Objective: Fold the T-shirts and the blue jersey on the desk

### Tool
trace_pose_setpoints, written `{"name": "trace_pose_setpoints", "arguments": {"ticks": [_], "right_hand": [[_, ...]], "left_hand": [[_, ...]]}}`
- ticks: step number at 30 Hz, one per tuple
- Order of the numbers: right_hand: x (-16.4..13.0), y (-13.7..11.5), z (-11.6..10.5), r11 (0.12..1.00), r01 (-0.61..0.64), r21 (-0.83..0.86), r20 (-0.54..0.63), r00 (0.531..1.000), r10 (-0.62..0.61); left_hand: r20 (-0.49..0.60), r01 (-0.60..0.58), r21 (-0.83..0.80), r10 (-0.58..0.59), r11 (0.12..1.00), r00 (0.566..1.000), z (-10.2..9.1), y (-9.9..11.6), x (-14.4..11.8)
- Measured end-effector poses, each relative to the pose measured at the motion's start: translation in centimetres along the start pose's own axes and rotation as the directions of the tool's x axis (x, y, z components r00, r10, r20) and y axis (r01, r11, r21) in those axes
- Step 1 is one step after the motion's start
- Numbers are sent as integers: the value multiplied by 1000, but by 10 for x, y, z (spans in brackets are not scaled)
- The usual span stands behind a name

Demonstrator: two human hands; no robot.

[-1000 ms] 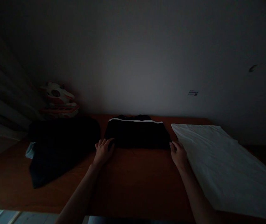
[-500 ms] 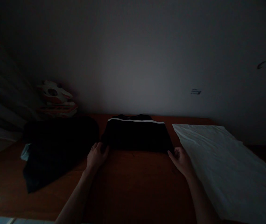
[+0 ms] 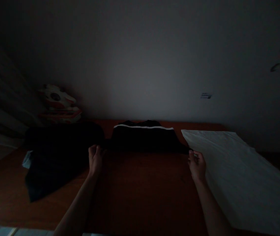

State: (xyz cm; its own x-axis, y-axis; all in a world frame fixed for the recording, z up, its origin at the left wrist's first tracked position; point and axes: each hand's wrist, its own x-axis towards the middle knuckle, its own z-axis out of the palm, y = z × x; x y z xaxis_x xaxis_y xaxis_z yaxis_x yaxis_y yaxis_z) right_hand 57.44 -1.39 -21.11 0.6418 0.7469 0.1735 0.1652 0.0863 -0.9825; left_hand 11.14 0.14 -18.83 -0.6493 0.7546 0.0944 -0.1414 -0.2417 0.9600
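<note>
A folded black garment [image 3: 143,139] with a thin white stripe along its far edge lies on the reddish-brown table [image 3: 140,190], near the wall. My left hand [image 3: 95,159] grips its near left corner. My right hand [image 3: 197,164] pinches its near right corner. Both corners are drawn outwards and lifted a little, so the near edge looks stretched between my hands. The room is very dim.
A dark heap of clothing [image 3: 56,154] with a pale blue piece lies on the table at the left. A white cloth [image 3: 238,170] covers the right side. A white and orange object [image 3: 57,105] stands at the back left by the wall.
Both hands moved apart, each taking hold of a near corner of the black garment. The garment's near edge has widened and risen slightly.
</note>
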Motion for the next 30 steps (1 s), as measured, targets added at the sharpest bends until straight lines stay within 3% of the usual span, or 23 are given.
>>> {"name": "trace_pose_setpoints", "arguments": {"ticks": [4,8,10,12,15,19,23,27,30], "right_hand": [[-4,-9,1,967,-150,206,38,989,145],[-4,-13,1,967,-156,201,130,983,131],[-5,-13,0,989,-104,103,130,987,91],[-8,-13,-3,994,-8,-107,112,994,20],[-14,-15,-10,888,170,-428,136,983,-122],[-23,-19,-24,814,283,-507,174,959,-225],[-37,-22,-43,810,320,-491,169,947,-272],[-64,-15,-77,856,295,-424,204,952,-227],[-84,-11,-109,873,277,-402,415,905,-96]], "left_hand": [[-40,20,16,-19,1000,999,-4,2,2],[24,26,180,-30,983,999,-14,5,4],[46,19,241,-31,970,998,-19,9,1],[92,-22,315,-7,949,996,-24,14,-5],[243,-180,525,56,832,968,-30,24,-18],[347,-320,670,98,670,933,-43,34,-27],[401,-387,712,112,587,909,-65,41,-35],[449,-413,730,75,545,891,-101,47,-50],[483,-421,760,2,495,875,-133,56,-61]]}}
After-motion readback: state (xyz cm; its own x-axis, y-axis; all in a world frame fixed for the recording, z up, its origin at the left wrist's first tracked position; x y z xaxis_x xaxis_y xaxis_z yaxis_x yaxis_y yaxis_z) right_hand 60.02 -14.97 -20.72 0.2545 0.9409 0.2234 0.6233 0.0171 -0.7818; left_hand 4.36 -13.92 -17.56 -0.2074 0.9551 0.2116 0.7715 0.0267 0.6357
